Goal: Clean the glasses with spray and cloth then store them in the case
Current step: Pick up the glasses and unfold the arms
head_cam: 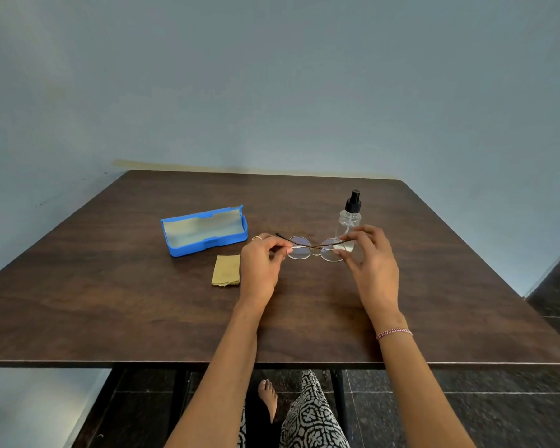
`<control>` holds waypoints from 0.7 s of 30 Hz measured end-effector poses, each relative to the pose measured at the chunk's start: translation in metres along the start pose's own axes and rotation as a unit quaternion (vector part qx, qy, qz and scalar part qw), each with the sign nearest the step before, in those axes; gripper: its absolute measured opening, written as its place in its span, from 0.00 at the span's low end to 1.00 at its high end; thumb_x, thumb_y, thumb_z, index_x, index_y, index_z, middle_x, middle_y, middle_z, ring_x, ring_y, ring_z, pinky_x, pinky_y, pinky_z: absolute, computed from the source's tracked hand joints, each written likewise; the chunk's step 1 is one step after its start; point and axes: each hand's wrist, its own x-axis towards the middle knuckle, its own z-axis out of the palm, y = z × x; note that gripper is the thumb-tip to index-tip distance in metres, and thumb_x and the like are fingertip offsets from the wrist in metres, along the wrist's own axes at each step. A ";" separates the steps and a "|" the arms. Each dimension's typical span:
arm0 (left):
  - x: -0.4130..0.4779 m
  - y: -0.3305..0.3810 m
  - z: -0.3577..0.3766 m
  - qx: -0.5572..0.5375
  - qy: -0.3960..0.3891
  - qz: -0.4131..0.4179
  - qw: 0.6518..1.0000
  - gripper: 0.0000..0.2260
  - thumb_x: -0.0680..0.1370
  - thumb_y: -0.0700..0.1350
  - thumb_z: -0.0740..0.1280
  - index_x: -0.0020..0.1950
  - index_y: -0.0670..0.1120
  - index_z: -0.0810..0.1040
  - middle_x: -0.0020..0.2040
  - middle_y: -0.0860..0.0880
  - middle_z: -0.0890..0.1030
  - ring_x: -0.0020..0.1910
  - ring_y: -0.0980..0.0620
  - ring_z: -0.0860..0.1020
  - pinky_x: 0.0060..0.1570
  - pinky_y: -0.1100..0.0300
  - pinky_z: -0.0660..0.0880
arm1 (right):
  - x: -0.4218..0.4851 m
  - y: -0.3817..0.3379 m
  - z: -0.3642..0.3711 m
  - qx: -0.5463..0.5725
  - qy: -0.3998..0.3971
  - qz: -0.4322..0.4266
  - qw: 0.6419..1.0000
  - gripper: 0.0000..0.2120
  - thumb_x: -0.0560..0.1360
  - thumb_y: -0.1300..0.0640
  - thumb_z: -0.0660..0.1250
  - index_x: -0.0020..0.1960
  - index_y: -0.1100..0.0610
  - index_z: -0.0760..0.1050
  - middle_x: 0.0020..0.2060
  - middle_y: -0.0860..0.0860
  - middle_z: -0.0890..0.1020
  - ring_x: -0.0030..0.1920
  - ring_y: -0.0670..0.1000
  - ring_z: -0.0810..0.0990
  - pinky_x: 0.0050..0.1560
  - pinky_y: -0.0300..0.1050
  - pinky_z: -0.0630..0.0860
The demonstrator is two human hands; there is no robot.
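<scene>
Above the middle of the dark wooden table (143,318), both hands hold a pair of round, thin-rimmed glasses (314,250). The left hand (261,270) pinches the frame's left end between thumb and fingers, with one thin arm of the glasses sticking out past its knuckles. The right hand (370,263) grips the right end with thumb and fingertips, its other fingers spread loosely. The lenses face down toward the table. Just behind the right hand stands a clear spray bottle (348,221) with a black nozzle, upright on the table. To the left of the left hand lies a folded yellow cloth (226,270), flat and untouched. Behind the cloth sits a blue case (204,232), lying open with its pale lining showing.
</scene>
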 end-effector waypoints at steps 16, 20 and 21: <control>-0.003 0.000 0.000 0.014 0.023 0.029 0.999 0.05 0.73 0.38 0.70 0.45 0.46 0.83 0.41 0.54 0.79 0.37 0.55 0.79 0.42 0.58 0.77 | -0.001 0.005 0.012 -0.021 0.019 -0.083 0.996 0.03 0.70 0.65 0.71 0.44 0.61 0.81 0.38 0.52 0.75 0.42 0.46 0.65 0.44 0.32 0.65; -0.006 0.003 0.002 0.086 0.058 0.048 0.993 0.04 0.75 0.39 0.68 0.47 0.45 0.82 0.44 0.50 0.80 0.40 0.51 0.78 0.42 0.56 0.76 | -0.001 0.003 0.013 -0.027 0.032 -0.105 0.994 0.02 0.70 0.66 0.72 0.42 0.63 0.81 0.36 0.53 0.77 0.40 0.47 0.68 0.44 0.32 0.64; -0.006 0.005 0.003 0.108 0.066 0.052 0.991 0.04 0.76 0.39 0.67 0.47 0.45 0.81 0.44 0.48 0.80 0.40 0.50 0.79 0.41 0.54 0.77 | -0.002 0.002 0.013 -0.029 0.031 -0.112 0.993 0.02 0.70 0.66 0.72 0.42 0.62 0.81 0.36 0.52 0.77 0.40 0.49 0.70 0.43 0.32 0.65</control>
